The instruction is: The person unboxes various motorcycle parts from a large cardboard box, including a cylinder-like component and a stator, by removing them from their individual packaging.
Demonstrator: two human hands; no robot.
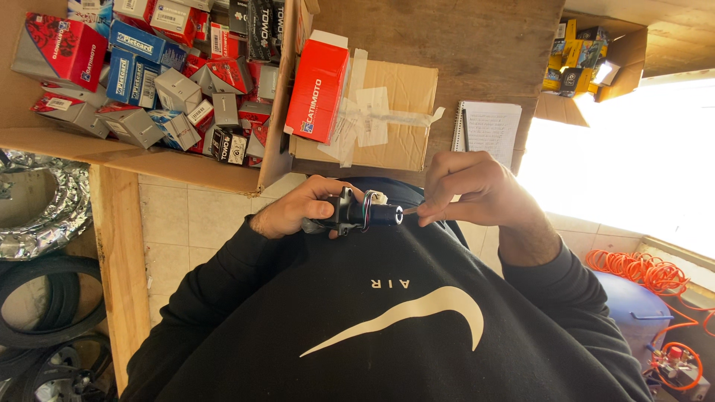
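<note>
My left hand [292, 214] grips a black cylindrical switch part [363, 214] with a bracket, a white plug and coloured wires, held in front of my chest. My right hand [477, 190] pinches a thin metal piece [412, 211], a key or small tool, with its tip at the round silver-ringed end of the part. Both sleeves and the sweatshirt are black, with a pale logo. What the metal piece is exactly is too small to tell.
A big open carton [171, 160] holds several small red, blue and grey boxes. A red box [316, 89] lies on a taped cardboard box [406, 119], beside a spiral notebook [488, 126]. Orange coiled hose [640, 269], a blue barrel [633, 309], tyres [45, 301] and foil ducting [52, 212] surround me.
</note>
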